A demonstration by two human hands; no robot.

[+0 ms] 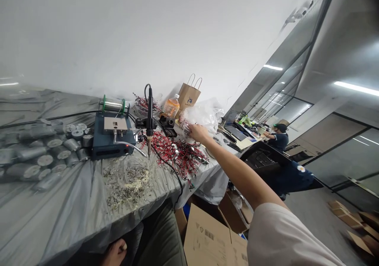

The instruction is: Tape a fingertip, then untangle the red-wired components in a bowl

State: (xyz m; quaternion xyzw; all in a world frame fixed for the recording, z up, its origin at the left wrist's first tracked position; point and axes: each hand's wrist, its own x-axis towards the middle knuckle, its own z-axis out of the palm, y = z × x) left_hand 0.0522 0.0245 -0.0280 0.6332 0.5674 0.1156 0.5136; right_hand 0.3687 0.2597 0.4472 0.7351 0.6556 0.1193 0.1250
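Note:
My right hand [197,132] is stretched out far across the table and grips the edge of a clear plastic bag [204,116] that lies beyond a pile of red-wired small parts [180,153]. Its fingers are closed on the bag's film. My left hand [116,252] rests low at the table's near edge, by my lap; its fingers look curled and nothing shows in them. A soldering iron [149,119] hangs tip-down in a holder beside a blue feeder unit [111,137] carrying a solder spool [112,106].
Grey plastic sheet [74,202] covers the table. Several grey cylinders [44,155] lie at left, metal scraps [127,183] at front. A bottle [171,107] and paper bag [189,94] stand at back. Cardboard boxes [207,234] sit under the table. Another person [278,137] works at a far desk.

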